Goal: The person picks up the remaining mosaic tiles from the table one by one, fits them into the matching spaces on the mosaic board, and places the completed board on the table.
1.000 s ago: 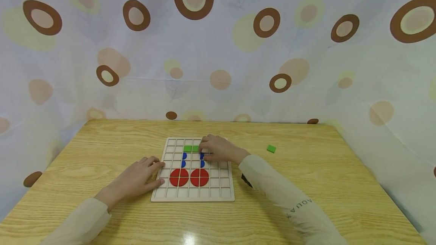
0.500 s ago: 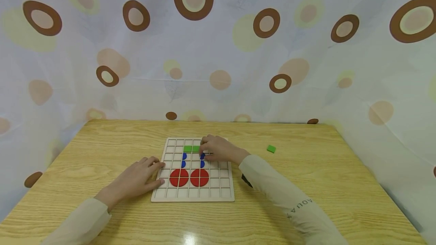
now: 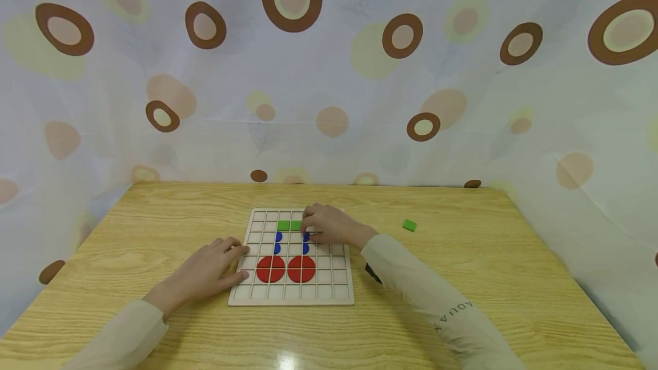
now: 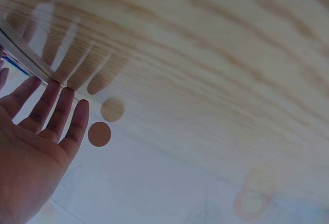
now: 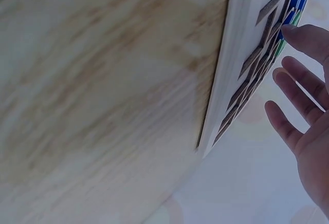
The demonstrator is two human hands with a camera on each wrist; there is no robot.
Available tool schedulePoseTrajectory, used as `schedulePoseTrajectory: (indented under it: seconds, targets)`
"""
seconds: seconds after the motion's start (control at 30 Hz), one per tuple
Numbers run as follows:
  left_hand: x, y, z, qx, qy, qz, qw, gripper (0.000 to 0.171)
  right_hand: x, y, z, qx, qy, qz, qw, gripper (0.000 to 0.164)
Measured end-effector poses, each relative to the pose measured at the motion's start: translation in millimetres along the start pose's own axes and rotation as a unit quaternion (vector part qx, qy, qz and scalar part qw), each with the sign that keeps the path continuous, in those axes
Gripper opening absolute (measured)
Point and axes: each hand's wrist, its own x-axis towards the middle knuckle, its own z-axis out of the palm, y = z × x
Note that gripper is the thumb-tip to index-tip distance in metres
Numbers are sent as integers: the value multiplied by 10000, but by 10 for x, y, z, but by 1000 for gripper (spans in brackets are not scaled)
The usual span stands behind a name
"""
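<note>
A white grid board (image 3: 277, 296) lies on the table, with its left edge under the fingertips of my left hand (image 3: 205, 267). That hand's fingers are spread and fairly straight, seen from the palm side in the left wrist view. My right hand (image 3: 331, 225) reaches over the board's upper part. Its thumb and index finger meet at a blue half-circle piece (image 3: 307, 237), partly hidden by them; in the right wrist view the thumb touches blue. Other blue half-circle pieces (image 3: 278, 237) lie in cells, below two green squares (image 3: 284, 225). Two red circles (image 3: 270, 269) sit lower.
A loose green square (image 3: 409, 225) lies on the wooden table (image 3: 462, 273), right of the board. A small black item (image 3: 372, 273) shows beneath the right sleeve. A pale curtain (image 3: 329, 73) with brown rings stands behind and along the sides.
The blue half-circle piece at the right fingertips shifts and turns slightly in its cell. Both hands stay almost in place, and the board does not move.
</note>
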Motion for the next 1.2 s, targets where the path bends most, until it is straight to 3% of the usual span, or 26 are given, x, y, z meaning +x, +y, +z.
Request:
schedulePoseTrajectory:
  seconds: [0.33, 1.2]
  targets:
    - [-4, 2, 1, -7, -77, -67, 9999, 51, -22, 49, 25, -179, 198, 69, 9996, 9]
    - [-7, -1, 18, 33, 40, -15, 10000, 48, -8, 16, 38, -329, 44, 271, 9991, 11]
